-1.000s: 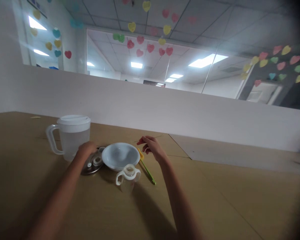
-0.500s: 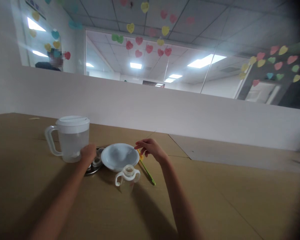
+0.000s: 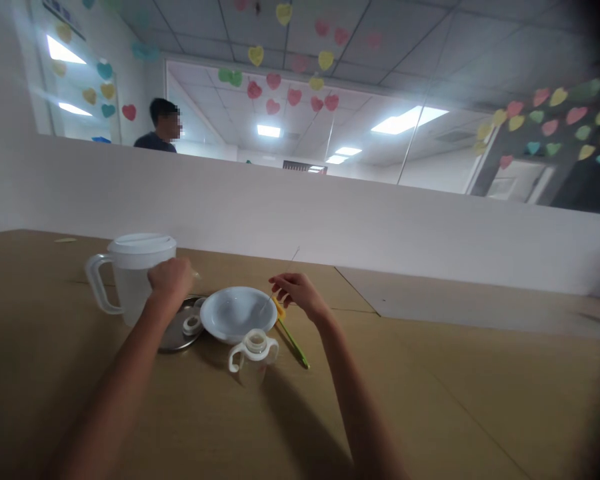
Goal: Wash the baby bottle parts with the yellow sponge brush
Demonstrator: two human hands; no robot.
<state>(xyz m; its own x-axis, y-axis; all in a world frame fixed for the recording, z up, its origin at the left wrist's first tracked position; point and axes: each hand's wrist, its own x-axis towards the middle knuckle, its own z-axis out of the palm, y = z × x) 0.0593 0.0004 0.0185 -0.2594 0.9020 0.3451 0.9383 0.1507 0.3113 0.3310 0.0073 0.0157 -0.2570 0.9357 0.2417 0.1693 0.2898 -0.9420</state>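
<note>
My left hand [image 3: 173,277] is closed above a round metal tray [image 3: 175,333], in front of the lidded pitcher [image 3: 133,287]; a small pale, blurred thing shows at its far side. A white ring-shaped part [image 3: 192,325] lies on the tray. Pinched in my right hand [image 3: 296,291] is a thin wire-like stick [image 3: 294,256], slanting down into the white bowl [image 3: 237,313]. Nearer me stands a two-handled bottle [image 3: 254,357] with its mouth uncovered. Right of the bowl lies a brush [image 3: 293,343] with a green handle and orange head.
Beyond the brown table [image 3: 405,400] rises a white wall [image 3: 280,207] with windows above it. Heart-shaped stickers dot the glass. Behind the window a person [image 3: 160,127] is visible at the left. A grey panel [image 3: 460,307] lies at the table's back right.
My left hand has risen, and the small pale thing now shows by it. The thin stick has become visible in my right hand. The person behind the glass has moved right.
</note>
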